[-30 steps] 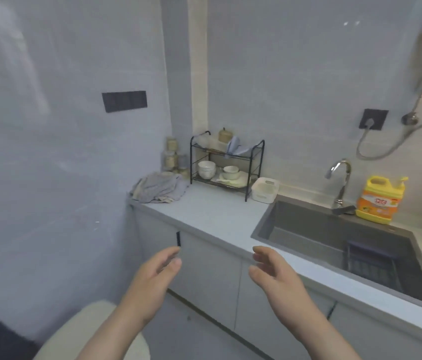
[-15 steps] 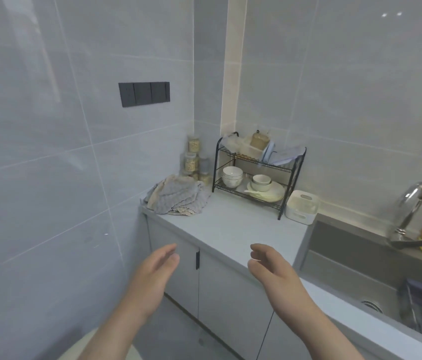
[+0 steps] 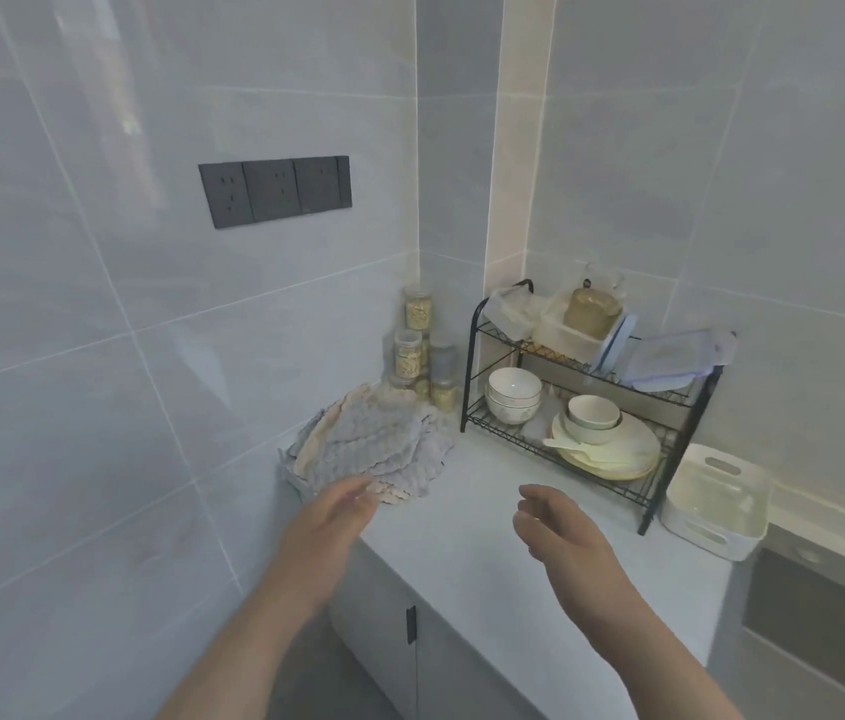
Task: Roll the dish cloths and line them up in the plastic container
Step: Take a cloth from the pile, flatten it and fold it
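A heap of grey and cream dish cloths (image 3: 368,449) lies crumpled in the left corner of the counter, against the wall. A white plastic container (image 3: 711,504) with handle slots stands at the right, beside the rack, and looks empty. My left hand (image 3: 329,522) reaches forward with straight fingers, its tips just in front of the heap's near edge. My right hand (image 3: 558,527) hovers over the counter with loosely curled fingers and holds nothing.
A black wire rack (image 3: 586,407) with bowls, plates and lidded boxes stands at the back. Several jars (image 3: 418,356) are stacked in the corner. The sink's edge (image 3: 825,563) shows at the right. A cabinet door with a black handle (image 3: 411,623) lies below the counter (image 3: 488,553).
The view has moved closer and turned left toward the corner. Both hands have advanced over the counter, the left one nearing the heap of cloths.
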`<state>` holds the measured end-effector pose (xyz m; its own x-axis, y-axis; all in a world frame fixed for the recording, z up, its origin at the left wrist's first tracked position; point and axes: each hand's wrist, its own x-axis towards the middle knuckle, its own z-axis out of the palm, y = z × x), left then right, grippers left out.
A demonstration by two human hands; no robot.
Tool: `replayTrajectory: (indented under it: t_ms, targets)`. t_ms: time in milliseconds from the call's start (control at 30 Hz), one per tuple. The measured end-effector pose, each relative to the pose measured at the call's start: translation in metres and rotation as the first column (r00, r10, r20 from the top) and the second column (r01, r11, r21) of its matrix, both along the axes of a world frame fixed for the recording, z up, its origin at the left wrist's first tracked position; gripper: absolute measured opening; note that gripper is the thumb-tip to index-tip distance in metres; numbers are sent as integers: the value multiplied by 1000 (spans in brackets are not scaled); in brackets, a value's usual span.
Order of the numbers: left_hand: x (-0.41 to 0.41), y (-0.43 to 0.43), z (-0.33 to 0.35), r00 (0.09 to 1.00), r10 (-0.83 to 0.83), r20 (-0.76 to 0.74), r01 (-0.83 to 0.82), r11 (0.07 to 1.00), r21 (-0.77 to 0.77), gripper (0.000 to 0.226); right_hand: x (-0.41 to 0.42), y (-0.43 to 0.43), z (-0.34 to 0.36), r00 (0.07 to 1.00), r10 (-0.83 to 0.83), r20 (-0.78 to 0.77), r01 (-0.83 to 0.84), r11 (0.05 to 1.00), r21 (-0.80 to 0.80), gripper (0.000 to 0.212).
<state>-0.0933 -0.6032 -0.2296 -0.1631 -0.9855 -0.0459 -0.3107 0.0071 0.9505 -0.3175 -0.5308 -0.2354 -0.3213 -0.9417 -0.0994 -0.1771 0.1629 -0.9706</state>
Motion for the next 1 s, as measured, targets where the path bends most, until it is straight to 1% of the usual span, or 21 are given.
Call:
replayTrajectory:
  t_ms: [200,300,367,467,533,600,633,667,700,767,800,867,900,1000]
  targets:
    - [-6,-66,0,1000,30,-1,-30,1000,9,30,-7,-81,3,996,87,0,-87,996,23,28]
    - [-6,-110,-1,1000,27,-4,-27,1000,2,30,-10,-119,3,995,94,-11,-94,995,30,28]
    - [-7,-143,-5,1000,21,12,-21,1000,8,29,-11,-145,2,997,81,-15,-80,996,42,28]
    - [-8,-201,-17,1000,-8,23,7,998,56,25,-9,-188,-8,999,36,-6,-36,997,69,32]
    - [-7,-245,-30,997,-48,59,44,996,73,24,-5,-220,-20,1000,1,-17,1,995,100,32]
    - [-7,-292,-44,989,-106,100,97,991,87,33,1,-257,-32,999,-45,-25,48,990,132,36]
    - [-7,-315,-51,985,-136,110,126,987,99,32,5,-277,-37,997,-70,-28,73,987,145,38]
    - [-7,-337,-58,981,-159,108,146,982,121,27,8,-297,-44,995,-94,-36,99,983,155,39]
    - [-7,-360,-67,978,-177,108,161,977,139,21,12,-319,-50,992,-117,-53,125,978,167,40]
    - [-11,-399,-84,962,-220,159,199,970,140,18,19,-355,-60,984,-152,-95,168,968,188,41]
    - [-13,-417,-94,947,-253,199,228,963,140,20,22,-373,-65,980,-163,-111,183,963,199,42]
    - [-18,-444,-117,910,-317,268,283,946,159,38,26,-404,-76,972,-163,-167,200,952,231,44]
    - [-20,-455,-128,890,-344,299,304,937,170,42,28,-418,-82,965,-164,-203,213,944,251,44]
    - [-26,-475,-156,824,-390,412,375,919,120,37,30,-445,-101,925,-153,-347,253,931,264,41]
